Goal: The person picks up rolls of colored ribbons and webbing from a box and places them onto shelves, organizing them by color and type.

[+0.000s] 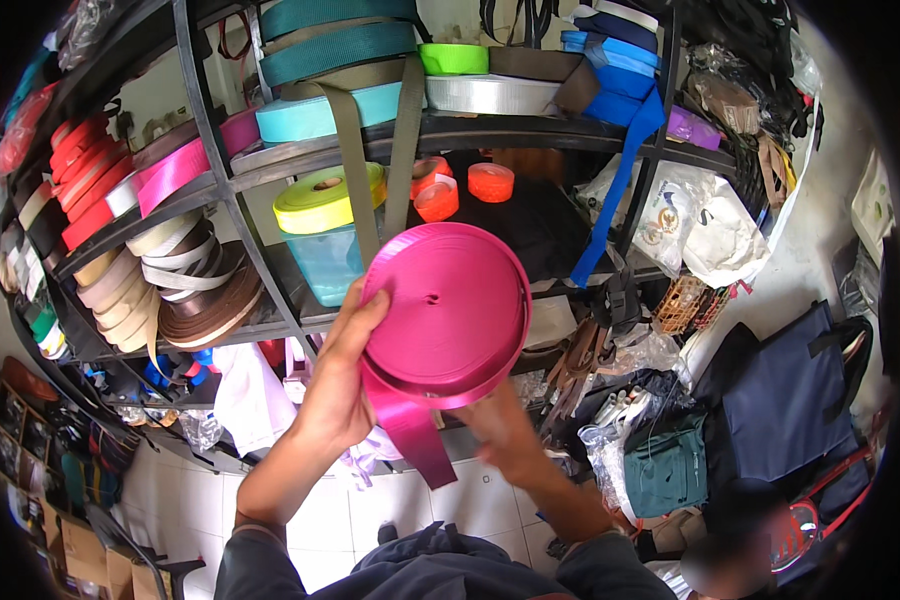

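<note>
A big roll of pink webbing [460, 300] is held up in front of me, its flat coiled side facing me and a small hole in the middle. My left hand [342, 365] grips its left edge, the thumb on the near face and the other fingers behind. A loose tail of the same strap [415, 440] hangs from the bottom of the roll. Below the roll's right side is my right hand [505, 425], smeared by motion. Its fingers are partly hidden behind the roll, so whether they touch it cannot be made out.
Black metal shelving [232, 185] stands ahead, stacked with webbing rolls, including a yellow roll [325, 200] and several orange ones [490, 182]. A blue strap [610, 200] dangles from a shelf. Bags, including a dark green one [665, 472], crowd the right. White floor tiles [320, 510] lie below.
</note>
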`<state>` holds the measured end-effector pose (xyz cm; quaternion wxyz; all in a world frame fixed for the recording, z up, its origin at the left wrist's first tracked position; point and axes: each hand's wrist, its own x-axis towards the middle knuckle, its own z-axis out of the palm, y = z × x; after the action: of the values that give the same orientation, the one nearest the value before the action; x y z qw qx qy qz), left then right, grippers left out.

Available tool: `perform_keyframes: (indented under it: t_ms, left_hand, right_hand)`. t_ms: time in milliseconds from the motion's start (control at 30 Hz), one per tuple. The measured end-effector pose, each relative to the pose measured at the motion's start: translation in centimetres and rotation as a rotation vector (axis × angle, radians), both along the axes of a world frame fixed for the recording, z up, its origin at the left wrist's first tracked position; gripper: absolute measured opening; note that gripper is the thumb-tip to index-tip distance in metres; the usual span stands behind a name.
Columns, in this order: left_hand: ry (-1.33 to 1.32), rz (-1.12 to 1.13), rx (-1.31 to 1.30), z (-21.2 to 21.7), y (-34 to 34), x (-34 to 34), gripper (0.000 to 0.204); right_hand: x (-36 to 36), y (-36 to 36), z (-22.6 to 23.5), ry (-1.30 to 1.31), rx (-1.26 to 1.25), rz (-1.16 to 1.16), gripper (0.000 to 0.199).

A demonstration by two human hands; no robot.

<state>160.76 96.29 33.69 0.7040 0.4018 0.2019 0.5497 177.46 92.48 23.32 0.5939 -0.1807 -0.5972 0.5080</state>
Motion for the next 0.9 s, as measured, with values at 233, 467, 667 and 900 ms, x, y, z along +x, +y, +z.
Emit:
perform_keyframes:
  t_ms: [233, 467, 667, 900]
  left_hand:
    - [0.157, 0.136, 0.09, -1.4, 1.6, 1.2, 0.043]
    - [0.125, 0.251, 0.222, -3.1, 2.3, 1.4, 0.041]
    - [0.186, 0.313, 0.318, -3.2, 2.5, 0.9, 0.052]
    - [0.251, 0.241, 0.343, -4.5, 2.3, -1.2, 0.053]
  right_hand:
    - [0.6, -2.1, 2.8, -0.454, 0.132, -0.413, 0.02]
    - [4.8, -2.2, 2.8, -0.208, -0.527, 0.121, 0.039]
    - [3.5, -2.1, 2.5, -0.812, 0.104, -0.408, 0.048]
    - [5.2, -0.8, 0.8, -0.767, 0.182, -0.35, 0.012]
